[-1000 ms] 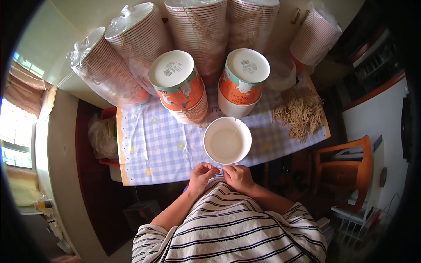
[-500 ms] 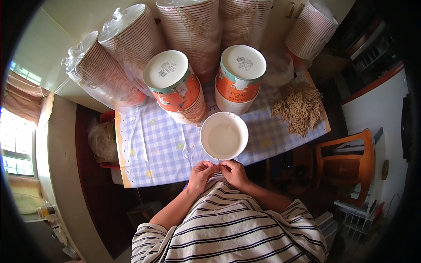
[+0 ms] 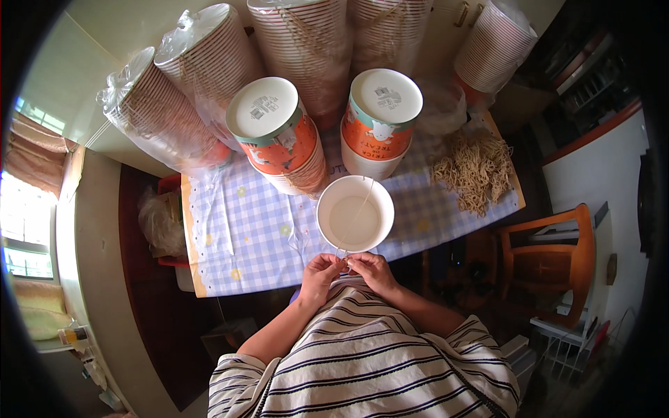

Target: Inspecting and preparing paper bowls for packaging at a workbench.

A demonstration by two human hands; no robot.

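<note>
A white paper bucket (image 3: 333, 221) stands upright with its open mouth facing me, close to the table's near edge. A thin beige cord (image 3: 364, 200) runs across its mouth, from the far rim to the near rim. My left hand (image 3: 320, 277) and my right hand (image 3: 372, 273) meet just in front of the near rim. Both have fingers pinched on the cord's near end; the exact loop or knot between the fingertips is too small to make out.
Two upside-down stacks of orange-and-teal printed buckets, left (image 3: 282, 150) and right (image 3: 380, 139), stand behind. Plastic-wrapped bucket stacks (image 3: 300, 56) line the back. A heap of beige cords (image 3: 474, 173) lies on the right of the checked tablecloth (image 3: 244, 230). A wooden chair (image 3: 547, 268) stands at right.
The cord across the bucket's mouth now shows as a straighter line. My hands have shifted only slightly, still together at the near rim; my fingertips have changed position a little.
</note>
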